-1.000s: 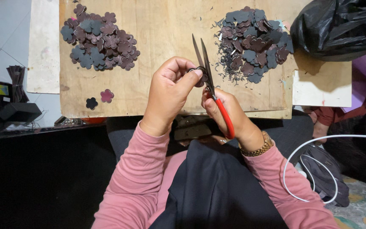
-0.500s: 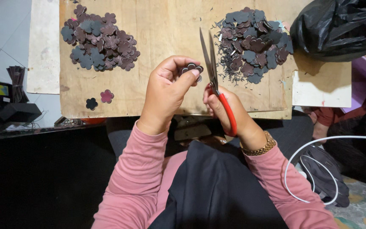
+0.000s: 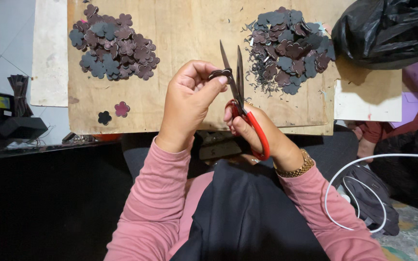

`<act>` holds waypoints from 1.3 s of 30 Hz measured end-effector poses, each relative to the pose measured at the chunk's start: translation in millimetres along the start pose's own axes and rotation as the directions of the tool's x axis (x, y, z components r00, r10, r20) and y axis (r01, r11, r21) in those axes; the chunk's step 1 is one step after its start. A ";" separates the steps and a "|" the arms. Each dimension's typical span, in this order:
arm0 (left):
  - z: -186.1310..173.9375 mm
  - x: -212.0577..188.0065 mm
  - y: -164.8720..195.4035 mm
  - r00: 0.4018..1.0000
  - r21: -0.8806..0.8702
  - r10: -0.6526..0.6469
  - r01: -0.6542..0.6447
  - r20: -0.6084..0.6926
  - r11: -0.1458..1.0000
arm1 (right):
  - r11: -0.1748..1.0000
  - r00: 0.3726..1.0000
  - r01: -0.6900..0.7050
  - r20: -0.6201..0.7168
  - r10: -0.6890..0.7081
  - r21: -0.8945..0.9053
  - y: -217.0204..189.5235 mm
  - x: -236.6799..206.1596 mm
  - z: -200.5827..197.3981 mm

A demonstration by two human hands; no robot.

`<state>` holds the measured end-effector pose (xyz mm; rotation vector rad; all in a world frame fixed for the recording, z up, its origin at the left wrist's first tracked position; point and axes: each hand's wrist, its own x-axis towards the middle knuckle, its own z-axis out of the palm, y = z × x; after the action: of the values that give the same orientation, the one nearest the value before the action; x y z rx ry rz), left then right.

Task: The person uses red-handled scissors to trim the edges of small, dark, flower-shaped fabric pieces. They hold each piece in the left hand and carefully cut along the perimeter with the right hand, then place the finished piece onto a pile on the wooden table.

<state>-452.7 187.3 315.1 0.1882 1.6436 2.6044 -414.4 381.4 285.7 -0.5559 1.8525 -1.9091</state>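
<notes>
My left hand (image 3: 187,104) pinches a small dark flower-shaped cutout (image 3: 220,74) between thumb and fingers, right against the blades. My right hand (image 3: 252,128) grips red-handled scissors (image 3: 242,104) whose blades point up and stand slightly apart around the cutout's edge. Both hands hover over the near edge of a wooden board (image 3: 189,34). A pile of dark flower cutouts (image 3: 114,43) lies at the board's left, another pile with tiny scraps (image 3: 289,46) at its right.
Two single flowers, one dark (image 3: 104,117) and one pink (image 3: 121,109), lie near the board's front left. A black plastic bag (image 3: 388,29) sits at the upper right. A white cable (image 3: 359,193) loops at the lower right. Dark boxes (image 3: 6,121) stand left.
The scissors have turned more upright and shifted slightly right. My left hand has rotated the small cutout against the blades.
</notes>
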 end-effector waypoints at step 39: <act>120.8 101.8 31.5 0.993 -0.061 0.054 -0.061 -0.104 0.996 | 0.993 0.987 -0.012 -0.159 -0.007 -0.114 -85.1 22.9 -117.8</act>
<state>-536.9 293.3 402.4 0.1024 1.6054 2.7487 -500.8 468.6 366.8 -0.4477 2.0730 -1.9030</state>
